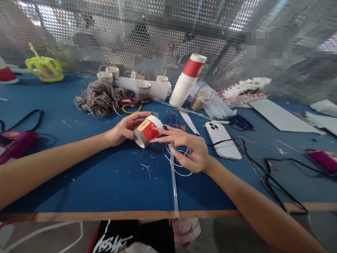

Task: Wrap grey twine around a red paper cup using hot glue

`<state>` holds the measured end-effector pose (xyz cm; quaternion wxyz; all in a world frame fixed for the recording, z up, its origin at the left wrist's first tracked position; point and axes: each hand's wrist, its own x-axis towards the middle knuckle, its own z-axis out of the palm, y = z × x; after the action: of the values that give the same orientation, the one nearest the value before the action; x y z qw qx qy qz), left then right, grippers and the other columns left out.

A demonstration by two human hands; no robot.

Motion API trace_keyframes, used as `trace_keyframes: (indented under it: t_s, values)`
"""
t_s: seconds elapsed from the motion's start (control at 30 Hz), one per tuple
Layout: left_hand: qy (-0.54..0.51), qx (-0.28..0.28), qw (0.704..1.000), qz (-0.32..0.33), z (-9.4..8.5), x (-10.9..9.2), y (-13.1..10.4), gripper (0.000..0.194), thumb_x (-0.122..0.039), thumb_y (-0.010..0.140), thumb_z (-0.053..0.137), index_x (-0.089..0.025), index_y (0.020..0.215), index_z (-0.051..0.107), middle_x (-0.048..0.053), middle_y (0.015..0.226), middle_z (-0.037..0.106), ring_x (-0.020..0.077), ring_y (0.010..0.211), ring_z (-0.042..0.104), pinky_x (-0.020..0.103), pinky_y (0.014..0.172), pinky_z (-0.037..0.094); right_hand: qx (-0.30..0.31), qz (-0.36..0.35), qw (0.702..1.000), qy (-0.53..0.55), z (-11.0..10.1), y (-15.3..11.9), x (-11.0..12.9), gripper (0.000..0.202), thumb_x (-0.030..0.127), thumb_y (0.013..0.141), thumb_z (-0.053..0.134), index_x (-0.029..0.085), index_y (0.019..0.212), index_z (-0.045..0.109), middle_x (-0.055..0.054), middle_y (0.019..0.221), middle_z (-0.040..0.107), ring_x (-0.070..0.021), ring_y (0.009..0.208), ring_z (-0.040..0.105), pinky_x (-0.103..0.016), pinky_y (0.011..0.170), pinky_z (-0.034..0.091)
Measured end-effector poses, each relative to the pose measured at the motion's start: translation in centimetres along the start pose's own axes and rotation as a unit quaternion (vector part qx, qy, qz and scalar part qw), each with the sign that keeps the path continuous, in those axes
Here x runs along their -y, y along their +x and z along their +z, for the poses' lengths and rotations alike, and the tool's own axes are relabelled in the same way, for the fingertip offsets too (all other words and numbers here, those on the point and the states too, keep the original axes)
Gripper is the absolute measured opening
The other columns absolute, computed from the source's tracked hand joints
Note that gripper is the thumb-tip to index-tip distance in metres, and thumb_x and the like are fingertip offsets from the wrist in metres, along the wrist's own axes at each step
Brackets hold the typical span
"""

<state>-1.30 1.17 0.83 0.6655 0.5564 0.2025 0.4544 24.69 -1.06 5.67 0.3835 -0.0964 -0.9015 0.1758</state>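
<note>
A red and white paper cup (150,129) lies tilted on its side above the blue table, with grey cord wound round its rim end. My left hand (123,129) is closed round the cup from the left, thumb near the corded end. My right hand (188,146) has its fingers stretched apart, the fingertips touching the cup's right side. Below the right fingers runs a clear glue stick (173,182), reaching the table's front edge. White thin cord (184,174) lies in loops beside it.
Behind are a grey cord pile (100,98), scissors (131,105), a leaning cup stack (188,80) and small cord-wrapped cups (143,89). A white phone (223,140) and black cables (263,175) lie right. A purple glue gun (19,144) lies left.
</note>
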Motion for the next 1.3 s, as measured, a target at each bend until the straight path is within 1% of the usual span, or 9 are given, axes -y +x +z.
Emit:
trace_keyframes:
  t_s: [0.47, 0.67, 0.73, 0.83, 0.9, 1.0, 1.17, 1.23, 1.3]
  values:
    - [-0.002, -0.007, 1.000, -0.001, 0.0, 0.0, -0.2, 0.081, -0.007, 0.050, 0.060, -0.028, 0.128, 0.061, 0.002, 0.122, 0.072, 0.0237, 0.110, 0.066, 0.031, 0.086, 0.052, 0.040, -0.035, 0.998, -0.043, 0.1, -0.1, -0.3, 0.029, 0.007, 0.079, 0.051, 0.025, 0.099, 0.061, -0.005, 0.119, 0.077, -0.0232, 0.132, 0.060, -0.051, 0.112, 0.048]
    - [-0.007, -0.010, 1.000, -0.005, 0.1, -0.2, -0.1, 0.080, -0.007, 0.049, 0.062, -0.027, 0.126, 0.062, 0.002, 0.121, 0.071, 0.0242, 0.113, 0.064, 0.031, 0.087, 0.051, 0.055, -0.029, 0.995, -0.072, 0.0, -0.1, -0.1, 0.025, 0.008, 0.079, 0.052, 0.025, 0.094, 0.062, -0.002, 0.106, 0.080, -0.0250, 0.128, 0.063, -0.052, 0.111, 0.049]
    - [0.005, -0.026, 1.000, -0.007, 0.1, 0.0, -0.1, 0.080, -0.007, 0.049, 0.063, -0.027, 0.126, 0.060, 0.003, 0.123, 0.069, 0.0256, 0.115, 0.062, 0.034, 0.091, 0.051, 0.049, -0.026, 0.996, -0.076, -0.2, -0.1, -0.1, 0.026, 0.009, 0.078, 0.053, 0.025, 0.094, 0.065, -0.001, 0.099, 0.081, -0.0258, 0.125, 0.066, -0.054, 0.112, 0.047]
    - [0.076, -0.084, 0.994, 0.010, 0.3, 0.3, -0.1, 0.083, -0.007, 0.051, 0.067, -0.028, 0.130, 0.052, 0.006, 0.129, 0.062, 0.0303, 0.123, 0.057, 0.048, 0.106, 0.045, -0.024, -0.018, 0.994, -0.104, -0.8, -0.3, -0.4, 0.027, 0.012, 0.079, 0.053, 0.027, 0.094, 0.068, -0.001, 0.094, 0.080, -0.0267, 0.114, 0.070, -0.057, 0.112, 0.045]
    - [0.170, -0.134, 0.975, 0.052, 0.5, 0.6, 0.0, 0.086, -0.006, 0.055, 0.068, -0.028, 0.135, 0.045, 0.008, 0.144, 0.049, 0.0332, 0.136, 0.046, 0.056, 0.118, 0.033, -0.090, -0.014, 0.986, -0.137, -1.2, -0.3, -1.0, 0.026, 0.013, 0.081, 0.052, 0.028, 0.092, 0.069, -0.001, 0.088, 0.079, -0.0263, 0.103, 0.073, -0.056, 0.106, 0.049]
    - [0.319, -0.114, 0.933, 0.122, 0.8, 1.0, 0.0, 0.090, -0.006, 0.058, 0.066, -0.025, 0.142, 0.039, 0.012, 0.155, 0.032, 0.0362, 0.151, 0.023, 0.057, 0.127, 0.017, -0.140, 0.001, 0.973, -0.183, -1.5, -0.4, -2.0, 0.022, 0.014, 0.084, 0.052, 0.027, 0.088, 0.070, -0.001, 0.079, 0.077, -0.0243, 0.087, 0.073, -0.051, 0.094, 0.056]
    - [0.474, -0.059, 0.866, 0.150, 0.3, 0.8, -0.4, 0.101, -0.014, 0.067, 0.064, -0.027, 0.155, 0.017, 0.014, 0.166, 0.009, 0.0408, 0.155, 0.008, 0.064, 0.123, 0.023, -0.117, 0.007, 0.964, -0.239, -1.3, -0.4, -2.3, 0.016, 0.013, 0.082, 0.055, 0.025, 0.085, 0.066, -0.003, 0.080, 0.076, -0.0246, 0.086, 0.072, -0.049, 0.089, 0.057]
    - [0.539, -0.053, 0.824, 0.167, -0.1, -0.7, -0.4, 0.096, -0.014, 0.070, 0.058, -0.027, 0.155, 0.015, 0.013, 0.166, 0.012, 0.0376, 0.153, 0.018, 0.060, 0.120, 0.033, -0.121, 0.008, 0.962, -0.244, -1.3, -0.2, -2.0, 0.016, 0.012, 0.082, 0.055, 0.024, 0.086, 0.064, -0.003, 0.081, 0.076, -0.0252, 0.090, 0.071, -0.048, 0.086, 0.058]
    - [0.635, -0.036, 0.749, 0.185, -0.5, -3.0, -0.2, 0.081, -0.011, 0.074, 0.053, -0.020, 0.150, 0.027, 0.016, 0.155, 0.036, 0.0324, 0.145, 0.035, 0.053, 0.119, 0.038, -0.131, 0.023, 0.961, -0.242, -1.4, 0.1, -1.8, 0.015, 0.013, 0.083, 0.055, 0.025, 0.087, 0.063, -0.004, 0.085, 0.076, -0.0255, 0.094, 0.070, -0.046, 0.084, 0.058]
